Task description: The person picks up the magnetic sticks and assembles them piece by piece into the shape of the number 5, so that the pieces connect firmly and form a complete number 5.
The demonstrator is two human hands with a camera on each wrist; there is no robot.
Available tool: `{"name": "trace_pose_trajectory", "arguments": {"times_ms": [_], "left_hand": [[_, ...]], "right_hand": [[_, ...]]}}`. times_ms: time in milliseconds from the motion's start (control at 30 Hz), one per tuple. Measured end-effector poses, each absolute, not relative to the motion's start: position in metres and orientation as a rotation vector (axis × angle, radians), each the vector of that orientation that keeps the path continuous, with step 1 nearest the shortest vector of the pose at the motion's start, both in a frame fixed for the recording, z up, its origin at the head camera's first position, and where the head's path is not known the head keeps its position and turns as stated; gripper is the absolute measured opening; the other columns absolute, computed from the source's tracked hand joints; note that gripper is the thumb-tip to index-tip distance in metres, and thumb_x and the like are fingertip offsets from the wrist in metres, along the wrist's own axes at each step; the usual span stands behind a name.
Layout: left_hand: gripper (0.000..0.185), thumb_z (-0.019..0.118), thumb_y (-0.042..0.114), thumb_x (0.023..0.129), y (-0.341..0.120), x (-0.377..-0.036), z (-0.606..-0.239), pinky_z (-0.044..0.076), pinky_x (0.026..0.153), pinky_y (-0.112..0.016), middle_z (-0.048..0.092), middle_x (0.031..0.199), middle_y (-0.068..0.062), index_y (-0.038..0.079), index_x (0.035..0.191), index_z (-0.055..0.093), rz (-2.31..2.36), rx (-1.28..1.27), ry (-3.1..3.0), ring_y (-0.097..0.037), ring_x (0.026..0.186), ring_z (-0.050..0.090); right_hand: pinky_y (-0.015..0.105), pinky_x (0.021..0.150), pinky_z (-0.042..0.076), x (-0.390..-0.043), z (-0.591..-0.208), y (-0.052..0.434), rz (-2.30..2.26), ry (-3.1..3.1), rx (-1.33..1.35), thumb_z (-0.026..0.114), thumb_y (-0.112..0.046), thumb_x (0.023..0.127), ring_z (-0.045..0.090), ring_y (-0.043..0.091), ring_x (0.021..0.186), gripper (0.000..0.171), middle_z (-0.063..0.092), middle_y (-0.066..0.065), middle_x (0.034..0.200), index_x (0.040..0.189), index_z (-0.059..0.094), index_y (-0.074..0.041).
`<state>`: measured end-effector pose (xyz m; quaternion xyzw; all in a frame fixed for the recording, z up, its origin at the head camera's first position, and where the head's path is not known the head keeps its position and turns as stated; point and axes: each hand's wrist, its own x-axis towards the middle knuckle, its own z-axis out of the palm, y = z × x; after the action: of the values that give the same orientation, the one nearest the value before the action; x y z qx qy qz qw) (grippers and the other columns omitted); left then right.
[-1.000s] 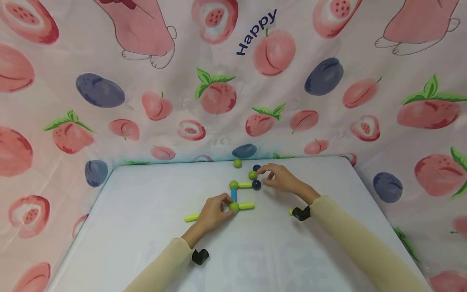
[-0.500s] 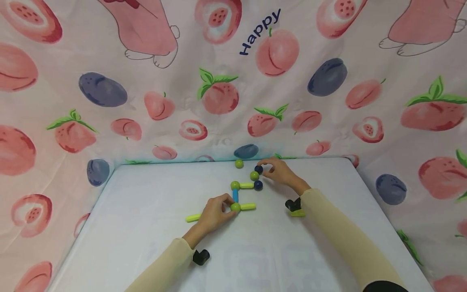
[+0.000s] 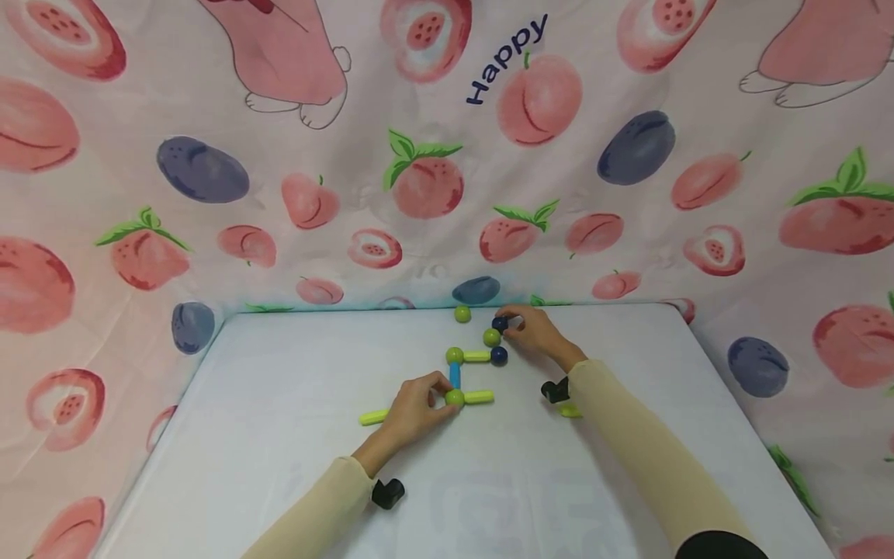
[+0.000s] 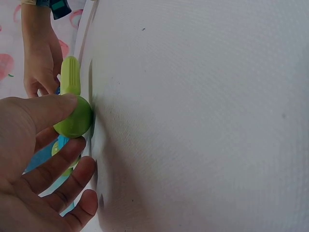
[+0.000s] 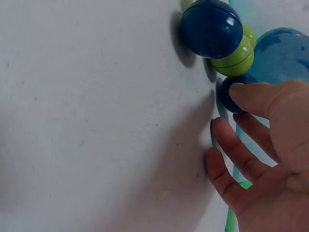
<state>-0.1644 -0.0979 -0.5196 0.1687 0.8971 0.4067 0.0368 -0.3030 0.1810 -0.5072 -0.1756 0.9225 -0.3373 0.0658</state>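
Observation:
In the head view my left hand (image 3: 414,411) pinches a green ball (image 3: 455,398) at the near corner of a ball-and-stick frame. From that ball a yellow-green stick (image 3: 479,397) points right and a blue stick (image 3: 455,376) runs back to another green ball (image 3: 455,355). A second yellow-green stick (image 3: 478,356) links it to a dark blue ball (image 3: 499,355). My right hand (image 3: 536,331) holds another dark blue ball (image 5: 236,94) between thumb and finger near the back edge. A loose green ball (image 3: 492,337) sits just in front of it.
Another green ball (image 3: 462,314) rests at the back edge of the white table (image 3: 300,365). One yellow-green stick (image 3: 373,418) lies left of my left hand; another stick (image 3: 570,411) is partly covered by the right sleeve. A fruit-print cloth (image 3: 419,186) hangs behind.
My right hand has moved slightly back and left, from beside the loose green ball to the rear dark blue ball, and now pinches it. My left hand keeps its hold on the green ball.

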Motion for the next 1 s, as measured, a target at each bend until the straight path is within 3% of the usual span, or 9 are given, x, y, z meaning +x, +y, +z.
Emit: {"name": "trace_pose_trajectory", "arguments": {"times_ms": [500,767,1000], "left_hand": [[0.022,0.083,0.019,0.088,-0.096,-0.165,-0.52,0.044,0.066,-0.025,0.07,0.098,0.006,0.016,0.107,0.071,1.257,0.534,2.763,-0.018,0.078,0.057],[0.021,0.083,0.019,0.088,-0.097,-0.166,-0.522,0.043,0.065,-0.024,0.07,0.096,0.005,0.016,0.106,0.071,1.255,0.547,2.776,-0.018,0.077,0.057],[0.021,0.083,0.018,0.088,-0.097,-0.166,-0.523,0.044,0.065,-0.025,0.07,0.096,0.005,0.015,0.106,0.071,1.259,0.565,2.774,-0.017,0.077,0.057]], "right_hand": [[0.047,0.092,0.05,-0.306,-0.514,0.189,-1.06,2.839,-0.454,0.074,-0.012,0.094,0.063,0.031,0.106,0.03,0.067,0.015,0.128,0.121,0.062,-0.008],[0.051,0.093,0.051,-0.302,-0.51,0.193,-1.057,2.809,-0.458,0.071,-0.008,0.095,0.064,0.036,0.106,0.039,0.066,0.019,0.127,0.133,0.064,-0.008],[0.051,0.093,0.051,-0.303,-0.513,0.201,-1.01,2.817,-0.47,0.072,-0.008,0.093,0.065,0.035,0.103,0.034,0.067,0.02,0.125,0.126,0.063,-0.008]]}}
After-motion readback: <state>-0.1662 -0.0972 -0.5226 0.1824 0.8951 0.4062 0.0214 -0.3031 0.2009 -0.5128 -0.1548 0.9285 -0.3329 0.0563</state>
